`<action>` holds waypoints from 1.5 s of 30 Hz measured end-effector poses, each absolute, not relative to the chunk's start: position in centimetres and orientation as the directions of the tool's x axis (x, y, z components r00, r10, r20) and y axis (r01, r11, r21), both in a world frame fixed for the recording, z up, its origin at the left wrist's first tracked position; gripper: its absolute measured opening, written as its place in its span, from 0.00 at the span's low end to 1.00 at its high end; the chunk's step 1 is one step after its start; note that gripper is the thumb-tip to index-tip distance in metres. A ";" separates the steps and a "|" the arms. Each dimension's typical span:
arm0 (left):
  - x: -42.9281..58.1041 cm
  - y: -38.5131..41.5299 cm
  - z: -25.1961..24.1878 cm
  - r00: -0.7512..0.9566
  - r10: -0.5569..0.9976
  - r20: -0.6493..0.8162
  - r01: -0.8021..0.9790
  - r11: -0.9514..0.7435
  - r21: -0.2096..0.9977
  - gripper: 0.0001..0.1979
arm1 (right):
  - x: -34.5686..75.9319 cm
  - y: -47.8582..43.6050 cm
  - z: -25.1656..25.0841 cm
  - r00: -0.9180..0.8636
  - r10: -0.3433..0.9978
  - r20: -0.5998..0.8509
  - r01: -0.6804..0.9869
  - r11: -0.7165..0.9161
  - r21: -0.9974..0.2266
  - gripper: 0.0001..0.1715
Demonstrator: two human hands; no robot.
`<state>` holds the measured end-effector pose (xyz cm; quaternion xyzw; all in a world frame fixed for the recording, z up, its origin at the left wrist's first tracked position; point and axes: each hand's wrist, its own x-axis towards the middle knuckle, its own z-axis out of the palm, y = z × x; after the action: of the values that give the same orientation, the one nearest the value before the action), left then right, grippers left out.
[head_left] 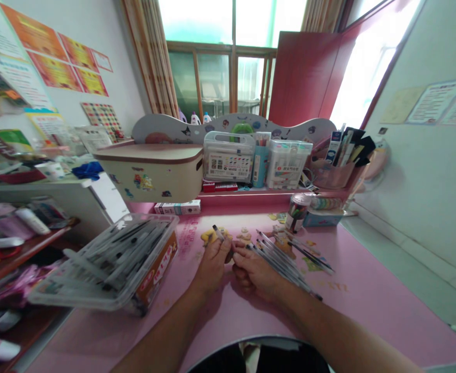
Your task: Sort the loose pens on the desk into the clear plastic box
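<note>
Both my hands rest together on the pink desk (367, 311). My left hand (212, 261) pinches a single pen (218, 231) whose dark tip points up and away. My right hand (254, 272) is closed around a bundle of several pens (285, 256) that fans out to the right across the desk. The two hands touch at the fingertips.
A clear plastic box (111, 259) full of pens sits tilted on an orange carton at the left. A small jar (296, 211) stands behind the bundle. Marker cases (228, 158), a cream storage box (153, 171) and a pen holder (340, 160) line the raised back shelf. Cluttered shelves fill the left.
</note>
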<state>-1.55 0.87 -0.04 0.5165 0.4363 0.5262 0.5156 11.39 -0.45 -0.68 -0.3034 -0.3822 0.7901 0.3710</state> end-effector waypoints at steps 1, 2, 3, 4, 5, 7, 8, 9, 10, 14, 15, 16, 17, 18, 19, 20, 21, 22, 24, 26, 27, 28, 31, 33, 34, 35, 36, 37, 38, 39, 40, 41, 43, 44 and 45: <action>-1.5 0.8 0.1 0.063 0.994 0.093 -0.096 -0.087 0.992 0.19 | 11.4 -0.4 -0.9 -0.545 0.817 -0.186 -0.363 -0.431 -0.826 0.27; -1.4 0.8 0.3 0.053 0.995 0.090 -0.105 -0.084 0.991 0.18 | 11.3 -0.3 -1.0 -0.547 0.819 -0.172 -0.375 -0.424 -0.824 0.27; -1.4 0.8 0.4 0.028 0.996 0.085 -0.125 -0.081 0.989 0.18 | 11.3 -0.3 -1.2 -0.546 0.822 -0.160 -0.386 -0.417 -0.823 0.27; -1.5 0.9 0.6 -0.008 0.997 0.079 -0.151 -0.079 0.985 0.18 | 11.3 -0.3 -1.4 -0.542 0.827 -0.150 -0.395 -0.408 -0.823 0.26; -1.6 1.0 0.6 -0.051 0.996 0.074 -0.180 -0.082 0.980 0.18 | 11.4 -0.3 -1.5 -0.536 0.832 -0.145 -0.399 -0.400 -0.825 0.25; -2.0 1.5 0.5 -0.144 0.986 0.081 -0.226 -0.112 0.968 0.18 | 11.5 -0.3 -1.7 -0.515 0.845 -0.146 -0.402 -0.389 -0.829 0.25; -2.3 1.7 0.4 -0.188 0.978 0.095 -0.230 -0.138 0.963 0.18 | 11.6 -0.2 -1.8 -0.507 0.848 -0.153 -0.405 -0.392 -0.826 0.25; -2.5 1.9 0.3 -0.226 0.967 0.117 -0.212 -0.166 0.963 0.17 | 11.7 -0.2 -1.9 -0.507 0.847 -0.162 -0.410 -0.402 -0.819 0.25; -2.8 2.2 0.1 -0.258 0.955 0.148 -0.167 -0.195 0.966 0.15 | 11.8 -0.1 -2.0 -0.507 0.845 -0.169 -0.420 -0.414 -0.808 0.24; -3.2 2.7 -0.8 -0.184 0.897 0.403 0.290 -0.342 0.894 0.12 | 12.0 0.7 -2.9 -0.551 0.803 -0.228 -0.438 -0.511 -0.740 0.20; -3.2 2.7 -1.1 -0.100 0.880 0.464 0.424 -0.384 0.820 0.13 | 12.0 0.9 -3.0 -0.564 0.787 -0.250 -0.433 -0.539 -0.722 0.23; -3.1 2.8 -1.4 -0.011 0.864 0.504 0.538 -0.419 0.731 0.13 | 12.0 1.0 -3.1 -0.576 0.771 -0.272 -0.424 -0.566 -0.707 0.26; -3.1 2.8 -1.7 0.071 0.851 0.521 0.628 -0.444 0.639 0.14 | 12.1 1.1 -3.1 -0.587 0.755 -0.293 -0.411 -0.589 -0.695 0.27; -3.0 2.7 -1.9 0.134 0.842 0.522 0.695 -0.456 0.556 0.14 | 12.1 1.1 -3.1 -0.588 0.749 -0.306 -0.403 -0.600 -0.691 0.28; -2.9 2.7 -2.2 0.175 0.838 0.517 0.743 -0.457 0.489 0.13 | 12.1 1.0 -3.0 -0.585 0.748 -0.314 -0.396 -0.601 -0.694 0.28; -2.8 2.6 -2.3 0.200 0.836 0.511 0.776 -0.454 0.438 0.13 | 12.1 0.9 -2.9 -0.576 0.754 -0.314 -0.391 -0.592 -0.705 0.27; -2.7 2.5 -2.4 0.213 0.833 0.510 0.797 -0.450 0.402 0.13 | 12.1 0.8 -2.8 -0.561 0.767 -0.310 -0.388 -0.575 -0.720 0.25; -2.6 2.5 -2.4 0.219 0.829 0.516 0.810 -0.448 0.377 0.14 | 12.1 0.8 -2.7 -0.544 0.782 -0.303 -0.387 -0.554 -0.737 0.23; -2.5 2.3 -2.2 0.166 0.812 0.560 0.822 -0.427 0.375 0.20 | 12.0 0.7 -2.6 -0.520 0.800 -0.301 -0.389 -0.535 -0.750 0.21; -2.3 2.1 -2.0 0.034 0.791 0.611 0.789 -0.396 0.470 0.27 | 12.1 0.7 -2.5 -0.503 0.801 -0.323 -0.405 -0.549 -0.731 0.21; -2.1 2.0 -1.9 -0.043 0.791 0.610 0.734 -0.389 0.557 0.29 | 12.1 0.8 -2.5 -0.498 0.800 -0.334 -0.420 -0.559 -0.715 0.21; -2.0 1.9 -1.9 -0.112 0.808 0.579 0.643 -0.385 0.662 0.31 | 12.1 0.8 -2.4 -0.494 0.800 -0.340 -0.435 -0.566 -0.700 0.21; -1.7 1.9 -2.0 -0.160 0.934 0.319 0.204 -0.285 0.936 0.29 | 12.2 1.0 -2.5 -0.497 0.806 -0.322 -0.444 -0.555 -0.703 0.21; -1.6 2.0 -2.2 -0.082 0.992 0.099 -0.073 -0.105 0.992 0.22 | 12.1 0.9 -2.5 -0.512 0.808 -0.292 -0.414 -0.530 -0.740 0.20; -1.5 2.1 -2.2 -0.037 0.999 0.012 -0.180 -0.019 0.983 0.19 | 12.0 0.9 -2.5 -0.520 0.807 -0.281 -0.395 -0.519 -0.758 0.20; -1.6 2.1 -2.2 0.004 0.999 -0.053 -0.272 0.052 0.961 0.17 | 11.9 0.8 -2.6 -0.525 0.806 -0.273 -0.381 -0.510 -0.771 0.19; -1.6 2.2 -2.1 0.034 0.995 -0.094 -0.354 0.100 0.930 0.16 | 11.9 0.8 -2.5 -0.525 0.807 -0.271 -0.371 -0.504 -0.780 0.19; -1.6 2.2 -2.0 0.060 0.992 -0.115 -0.424 0.130 0.896 0.16 | 11.8 0.8 -2.5 -0.520 0.808 -0.278 -0.365 -0.504 -0.783 0.19; -1.7 2.2 -1.9 0.080 0.989 -0.124 -0.480 0.147 0.865 0.17 | 11.8 0.8 -2.4 -0.513 0.808 -0.289 -0.364 -0.510 -0.780 0.19; -1.7 2.2 -1.7 0.093 0.987 -0.127 -0.518 0.157 0.841 0.18 | 11.8 0.8 -2.4 -0.506 0.807 -0.304 -0.367 -0.520 -0.771 0.19; -1.8 2.2 -1.5 0.098 0.987 -0.131 -0.540 0.163 0.826 0.18 | 11.9 0.8 -2.3 -0.502 0.803 -0.321 -0.369 -0.534 -0.761 0.20; -1.8 2.2 -1.4 0.094 0.986 -0.137 -0.548 0.166 0.820 0.19 | 11.9 0.8 -2.3 -0.497 0.800 -0.337 -0.372 -0.547 -0.750 0.22; -1.9 2.3 -1.1 0.062 0.987 -0.146 -0.541 0.157 0.826 0.21 | 11.9 0.9 -2.4 -0.486 0.803 -0.346 -0.380 -0.551 -0.743 0.22; -2.0 2.4 -1.1 0.040 0.988 -0.146 -0.532 0.145 0.834 0.22 | 11.9 0.9 -2.5 -0.481 0.810 -0.335 -0.384 -0.538 -0.750 0.21; -2.1 2.4 -1.1 0.023 0.990 -0.142 -0.521 0.133 0.843 0.22 | 11.9 0.9 -2.6 -0.479 0.819 -0.315 -0.388 -0.520 -0.761 0.20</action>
<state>-2.08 2.42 -1.05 0.3044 0.3846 0.5837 0.6470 11.94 0.91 -2.60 -0.3440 -0.3133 0.8009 0.3768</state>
